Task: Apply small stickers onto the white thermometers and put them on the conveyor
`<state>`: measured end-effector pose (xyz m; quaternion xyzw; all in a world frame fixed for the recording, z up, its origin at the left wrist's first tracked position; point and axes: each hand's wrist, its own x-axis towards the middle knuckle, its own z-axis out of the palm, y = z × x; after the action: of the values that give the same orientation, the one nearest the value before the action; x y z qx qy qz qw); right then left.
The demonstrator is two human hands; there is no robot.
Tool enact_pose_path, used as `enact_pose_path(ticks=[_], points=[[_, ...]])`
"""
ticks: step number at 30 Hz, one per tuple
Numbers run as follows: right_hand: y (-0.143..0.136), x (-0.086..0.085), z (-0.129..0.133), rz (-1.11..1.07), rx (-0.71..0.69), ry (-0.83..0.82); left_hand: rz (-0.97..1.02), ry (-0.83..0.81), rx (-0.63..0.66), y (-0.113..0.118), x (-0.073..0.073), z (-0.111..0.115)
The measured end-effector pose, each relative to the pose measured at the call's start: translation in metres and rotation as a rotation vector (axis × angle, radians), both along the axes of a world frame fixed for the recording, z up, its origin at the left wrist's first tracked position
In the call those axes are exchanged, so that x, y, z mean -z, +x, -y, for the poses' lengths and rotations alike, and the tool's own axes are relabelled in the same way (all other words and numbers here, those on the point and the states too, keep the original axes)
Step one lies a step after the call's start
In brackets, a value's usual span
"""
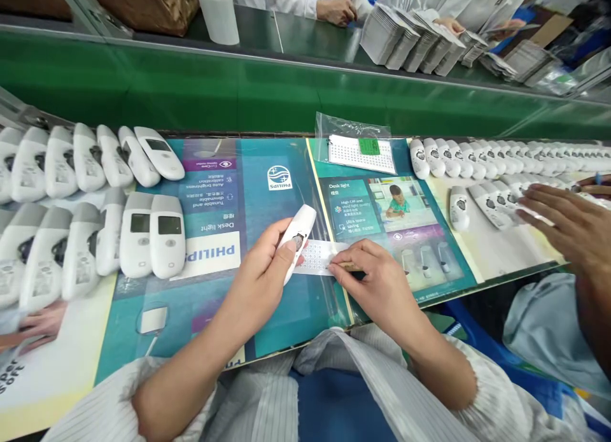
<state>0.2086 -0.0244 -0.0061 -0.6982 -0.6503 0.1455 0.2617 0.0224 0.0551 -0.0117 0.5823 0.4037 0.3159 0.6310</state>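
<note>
My left hand [270, 260] is wrapped round a white handheld device [305, 222], which it holds tilted, with its dark recess facing up. Behind the device lies a small white sheet of round stickers [316, 257], held between both hands. My right hand [370, 270] pinches the sheet's right end between thumb and fingers. White devices with grey screens [168, 235] stand in two rows on the left. A clear bag [354, 127] with a dotted sheet [346, 154] and a green label [368, 146] lies beyond my hands.
Rows of slim white devices [459, 207] run along the right side, where another person's hand [568, 219] reaches over them. Printed posters [267, 302] cover the table. Across the green divider [286, 92] stand a white roll [217, 15] and stacked folded papers [382, 34], near other people.
</note>
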Motion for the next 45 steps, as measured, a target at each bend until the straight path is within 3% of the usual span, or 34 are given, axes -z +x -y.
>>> enact_pose_path(ticks=[19,25,29,34,38,45], points=[[-0.006,0.007,-0.003,0.044,0.075,0.022,-0.029,0.027,0.010,-0.001,0.000,-0.001],[0.001,-0.002,0.000,-0.287,0.089,0.054,0.046,0.011,0.013,-0.001,-0.002,-0.003],[0.009,-0.027,-0.005,-0.399,0.018,0.116,-0.028,0.051,0.038,-0.002,-0.008,-0.004],[0.004,-0.054,-0.022,-0.266,-0.182,0.147,-0.120,0.164,0.125,-0.005,-0.015,0.000],[-0.006,-0.059,-0.035,-0.142,-0.311,0.108,-0.142,0.243,0.174,-0.007,-0.016,0.003],[-0.007,-0.060,-0.043,-0.121,-0.382,0.015,-0.198,0.354,0.162,-0.006,-0.017,0.003]])
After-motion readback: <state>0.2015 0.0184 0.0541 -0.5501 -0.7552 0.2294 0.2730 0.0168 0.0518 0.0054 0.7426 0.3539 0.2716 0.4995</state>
